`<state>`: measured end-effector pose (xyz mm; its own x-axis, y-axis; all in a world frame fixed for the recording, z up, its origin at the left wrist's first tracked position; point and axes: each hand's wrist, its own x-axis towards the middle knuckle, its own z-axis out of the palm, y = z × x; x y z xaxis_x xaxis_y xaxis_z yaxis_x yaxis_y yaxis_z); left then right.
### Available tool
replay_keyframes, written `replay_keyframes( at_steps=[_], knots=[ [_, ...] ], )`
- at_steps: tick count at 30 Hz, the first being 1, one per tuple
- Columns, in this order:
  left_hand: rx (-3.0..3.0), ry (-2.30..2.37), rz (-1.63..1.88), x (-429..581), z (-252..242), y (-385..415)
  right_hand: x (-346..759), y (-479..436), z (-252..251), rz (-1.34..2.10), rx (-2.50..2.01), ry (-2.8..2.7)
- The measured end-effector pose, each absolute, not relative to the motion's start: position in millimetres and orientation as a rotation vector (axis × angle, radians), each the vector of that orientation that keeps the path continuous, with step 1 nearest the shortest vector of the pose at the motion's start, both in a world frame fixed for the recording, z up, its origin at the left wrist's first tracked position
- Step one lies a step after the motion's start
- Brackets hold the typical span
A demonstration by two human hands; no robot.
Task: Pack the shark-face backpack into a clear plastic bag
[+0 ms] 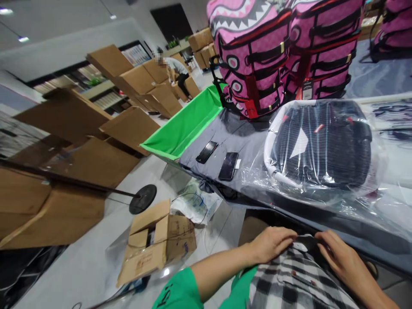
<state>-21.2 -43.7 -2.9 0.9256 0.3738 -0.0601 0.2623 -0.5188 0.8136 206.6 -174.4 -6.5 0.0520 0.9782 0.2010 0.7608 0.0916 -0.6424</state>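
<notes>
A black-and-white checked apron (289,274) covers my lap, with a small slim item lying in or on its front. At its far edge my left hand (273,243) is closed, its bent fingers pressed onto the cloth. My right hand (337,254) faces it from the other side, fingers curled inward, with the fingertips partly hidden. Between the two hands lies a small white piece (300,246), which I cannot identify. Beyond them, on the grey-covered table, rests a dark striped backpack (325,146) in a clear plastic bag.
Two phones (207,152) lie on the table's left part, near a green fabric bin (186,124). Pink backpacks (251,60) stand at the back. On the floor to the left are an opened carton (154,244) and a round stand base (143,199). A person (175,71) bends among boxes farther off.
</notes>
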Motion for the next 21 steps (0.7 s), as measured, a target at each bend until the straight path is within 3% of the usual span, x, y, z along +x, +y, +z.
replay_keyframes(
  at_steps=[4, 10, 21],
  knots=[
    [2.18, 0.681, 0.175, -39, -16, -27, 200, -169, -8, 0.419, -1.724, -1.77],
    [2.329, 0.53, -0.458, -11, -34, -16, 199, -167, -6, 0.339, -1.767, -1.83],
    [2.187, 0.791, -0.543, 8, -24, -35, 191, -178, -8, 0.2, -1.8, -1.87]
  ],
)
